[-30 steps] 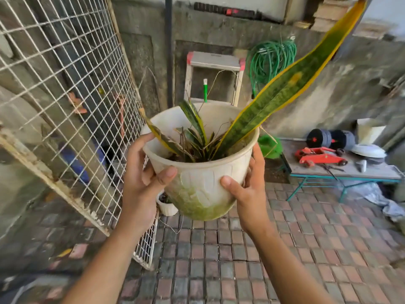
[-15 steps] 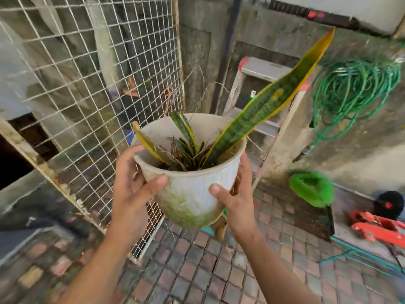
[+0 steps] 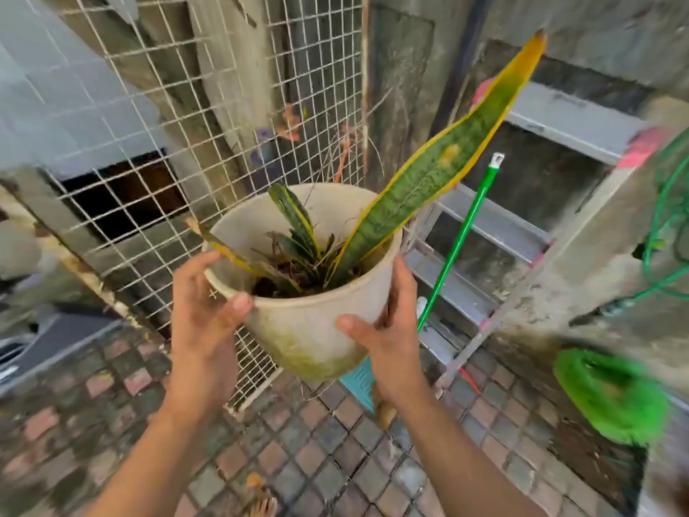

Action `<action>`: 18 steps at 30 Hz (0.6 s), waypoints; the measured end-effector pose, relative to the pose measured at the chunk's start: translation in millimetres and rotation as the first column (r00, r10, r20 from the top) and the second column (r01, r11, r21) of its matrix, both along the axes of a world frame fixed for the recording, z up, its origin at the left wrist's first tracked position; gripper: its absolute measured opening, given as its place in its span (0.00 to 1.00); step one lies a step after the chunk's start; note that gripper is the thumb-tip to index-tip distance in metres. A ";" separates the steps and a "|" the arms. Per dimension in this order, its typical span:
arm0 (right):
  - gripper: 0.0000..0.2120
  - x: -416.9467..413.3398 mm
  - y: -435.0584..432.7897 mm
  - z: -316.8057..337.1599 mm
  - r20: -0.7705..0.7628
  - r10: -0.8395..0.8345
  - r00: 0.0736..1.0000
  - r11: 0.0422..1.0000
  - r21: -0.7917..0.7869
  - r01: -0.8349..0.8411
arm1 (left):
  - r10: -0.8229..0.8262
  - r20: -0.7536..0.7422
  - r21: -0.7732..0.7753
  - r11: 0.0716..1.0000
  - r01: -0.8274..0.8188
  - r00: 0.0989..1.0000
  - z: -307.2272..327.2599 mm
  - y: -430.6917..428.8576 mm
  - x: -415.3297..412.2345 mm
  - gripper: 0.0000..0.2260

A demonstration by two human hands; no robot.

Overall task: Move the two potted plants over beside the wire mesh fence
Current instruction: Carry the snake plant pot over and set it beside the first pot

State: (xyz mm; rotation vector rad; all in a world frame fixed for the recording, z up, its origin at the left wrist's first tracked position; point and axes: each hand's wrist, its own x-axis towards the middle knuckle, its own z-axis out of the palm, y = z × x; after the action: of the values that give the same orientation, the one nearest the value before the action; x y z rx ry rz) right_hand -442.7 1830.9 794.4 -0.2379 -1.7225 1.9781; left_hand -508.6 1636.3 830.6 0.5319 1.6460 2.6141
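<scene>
A cream plastic pot (image 3: 309,330), stained green low down, holds a snake plant with one long yellow-edged leaf (image 3: 440,169) leaning up to the right. The pot is in the air between both my hands. My left hand (image 3: 205,311) grips its left rim and side, thumb on the front. My right hand (image 3: 387,330) grips the right side. The white wire mesh fence (image 3: 186,117) leans against the wall just behind and left of the pot, its lower corner on the bricks. No second potted plant is visible.
The floor is brick paving (image 3: 328,460). A metal stepladder (image 3: 522,233) and a green broom handle (image 3: 458,240) stand right of the pot. A green hose (image 3: 667,225) hangs at far right, a green brush head (image 3: 611,393) lies below it. A teal object (image 3: 359,382) shows under the pot.
The view has swung left and nearer to the fence and ladder. The pot, still in both hands, now sits lower and closer to the mesh, and I see more of its inside.
</scene>
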 end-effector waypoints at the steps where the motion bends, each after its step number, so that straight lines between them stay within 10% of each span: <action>1: 0.57 -0.4 10.5 -7.8 0.002 0.049 0.999 0.999 -0.002 -0.049 | 0.048 0.007 -0.006 0.999 -0.048 0.999 -4.6 7.4 7.5 0.26; 18: 0.54 -44.3 31.4 -239.4 0.115 0.396 0.911 0.913 -0.159 -0.377 | 0.294 0.113 -0.036 0.956 -0.292 0.949 -228.9 20.8 28.1 0.18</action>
State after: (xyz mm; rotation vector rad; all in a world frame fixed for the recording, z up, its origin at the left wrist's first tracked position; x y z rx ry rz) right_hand -487.0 1862.3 555.0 -0.0895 -1.8412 2.4210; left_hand -480.6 1657.1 601.7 0.1360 1.8363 2.7596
